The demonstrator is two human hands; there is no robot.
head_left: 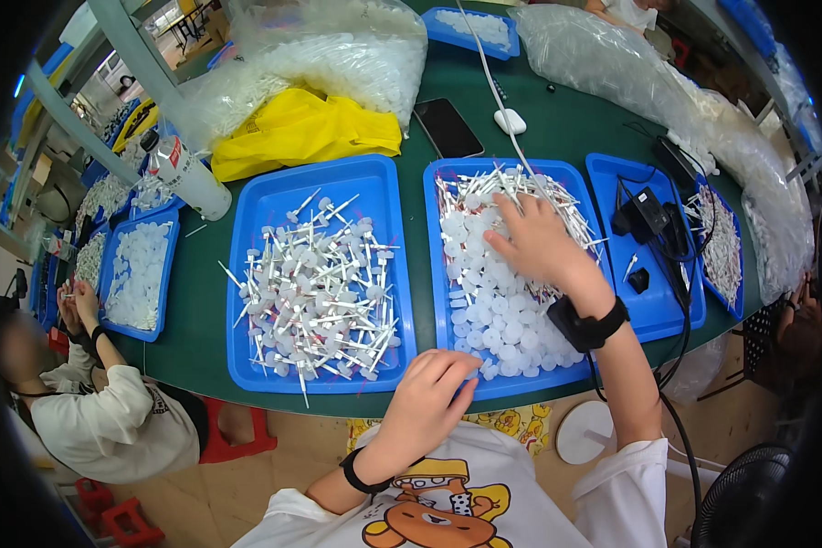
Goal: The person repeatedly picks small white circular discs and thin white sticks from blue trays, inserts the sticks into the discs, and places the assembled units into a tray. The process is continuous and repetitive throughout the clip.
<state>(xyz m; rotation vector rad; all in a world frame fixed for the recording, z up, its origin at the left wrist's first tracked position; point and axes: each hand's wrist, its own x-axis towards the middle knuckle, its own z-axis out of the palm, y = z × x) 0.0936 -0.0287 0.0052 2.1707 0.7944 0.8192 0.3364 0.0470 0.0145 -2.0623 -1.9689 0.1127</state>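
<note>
My right hand (541, 245) reaches into the right-hand blue tray (571, 388), fingers spread over white sticks (571, 215) and round translucent white caps (493, 315). Its fingertips touch the pile where the two kinds meet. My left hand (432, 391) is at that tray's near left corner, fingers curled together; what they hold, if anything, is hidden. To its left, another blue tray (245, 356) holds a heap of white sticks with caps fitted on them (324, 288), some with thin reddish strands. Several of these sticks overhang its left and near edges.
Behind the trays are a yellow bag (306, 137), a black phone (448, 128), a white earphone case (510, 121) and a bottle (187, 178). A blue tray (653, 301) at right holds black adapters and cables (648, 216). A co-worker (110, 402) sits at the left.
</note>
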